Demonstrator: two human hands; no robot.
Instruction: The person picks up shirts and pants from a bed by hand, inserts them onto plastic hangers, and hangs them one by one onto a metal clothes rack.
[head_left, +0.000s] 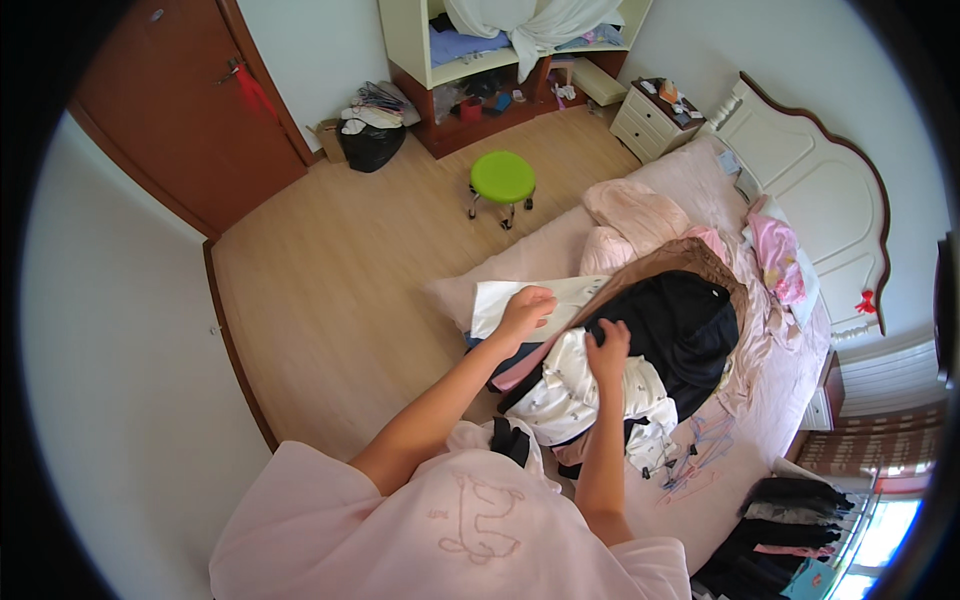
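Observation:
My left hand is over folded white trousers or a similar white garment, its fingers loosely bent with nothing visible in them. My right hand has its fingers apart where a white satin garment with small dark prints meets a black garment. Whether the fingertips press on the cloth is hard to tell. Under the black garment spreads a brown one. Pink and dark blue fabric edges show beneath the white garment. All of these lie piled on the bed in front of me.
Clothes hangers lie on the pink bed sheet, right of the pile. Bunched bedding sits beyond it. A green wheeled stool stands on the wooden floor. Hanging clothes fill a rack at lower right.

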